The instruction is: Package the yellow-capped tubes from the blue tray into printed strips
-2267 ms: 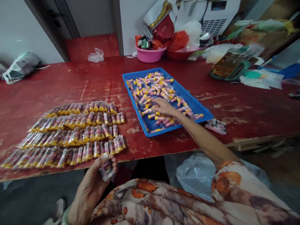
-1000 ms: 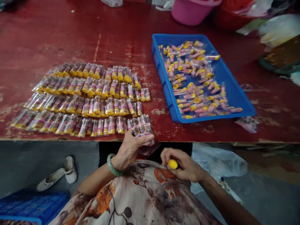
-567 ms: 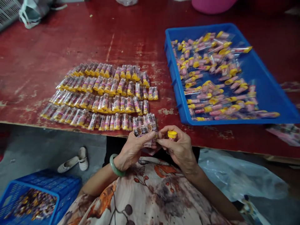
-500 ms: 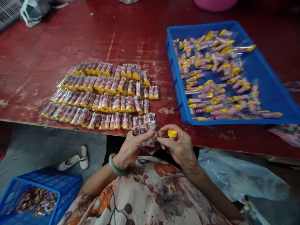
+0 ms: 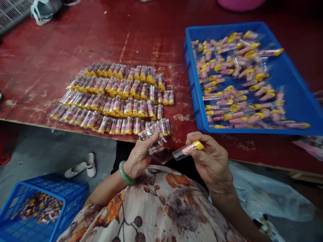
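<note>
My left hand (image 5: 142,151), with a green bangle at the wrist, is closed on a small stack of printed cards (image 5: 152,137) at the table's front edge. To its right, my right hand (image 5: 212,158) pinches the yellow cap of a clear tube (image 5: 187,150) with red and white print. The tube lies tilted, its clear end pointing left toward the cards. Just beyond my left hand, several rows of capped tubes (image 5: 111,104) with yellow ends stand close together. A blue tray (image 5: 195,80) at the right holds many yellow-capped tubes with pink contents.
The red table (image 5: 101,37) has its front edge near my lap. A blue crate (image 5: 63,215) of small tubes stands at lower left, near white shoes (image 5: 91,165). Clear plastic sheeting (image 5: 267,195) lies at lower right. A pink basin (image 5: 239,4) sits at the far edge.
My right hand has moved right, away from the cards, and the tube in it has turned from cap-up to lying sideways. My left hand still holds the cards, slightly further left.
</note>
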Tool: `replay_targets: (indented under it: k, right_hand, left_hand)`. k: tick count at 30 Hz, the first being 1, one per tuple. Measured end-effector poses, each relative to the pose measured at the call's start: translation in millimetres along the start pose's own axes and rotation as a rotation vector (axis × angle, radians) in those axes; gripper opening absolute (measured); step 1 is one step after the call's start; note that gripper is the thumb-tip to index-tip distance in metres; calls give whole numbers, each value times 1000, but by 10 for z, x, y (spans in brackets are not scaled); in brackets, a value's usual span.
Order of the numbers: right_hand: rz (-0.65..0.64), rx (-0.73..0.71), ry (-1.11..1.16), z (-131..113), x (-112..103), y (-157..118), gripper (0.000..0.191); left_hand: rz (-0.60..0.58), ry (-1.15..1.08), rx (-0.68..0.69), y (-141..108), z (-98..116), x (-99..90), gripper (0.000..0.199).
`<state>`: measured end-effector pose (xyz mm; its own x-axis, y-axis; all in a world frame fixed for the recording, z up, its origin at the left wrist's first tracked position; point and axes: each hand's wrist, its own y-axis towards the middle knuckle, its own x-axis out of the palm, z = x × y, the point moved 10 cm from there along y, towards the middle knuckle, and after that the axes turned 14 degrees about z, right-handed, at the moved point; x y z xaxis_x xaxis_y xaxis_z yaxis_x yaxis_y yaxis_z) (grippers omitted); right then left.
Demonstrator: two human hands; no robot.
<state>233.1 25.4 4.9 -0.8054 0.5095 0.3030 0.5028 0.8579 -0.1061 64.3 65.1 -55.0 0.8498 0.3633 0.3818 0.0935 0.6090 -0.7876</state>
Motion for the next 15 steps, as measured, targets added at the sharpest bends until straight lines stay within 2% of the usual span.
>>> replay_targets:
  k: [3,8,15]
  right_hand:
    - [46,-59,-3,2,37,-35,25]
    - [87,-266,-132,-107,69,-129,22]
    - [36,-573,-259,-355,168,-258,26]
  left_hand:
    - [18,-13,-37,-15,-51,-12,27]
    - [41,-35,-46,-54,-67,-24,25]
    - [36,-69,-68,-96,-73,-31,23]
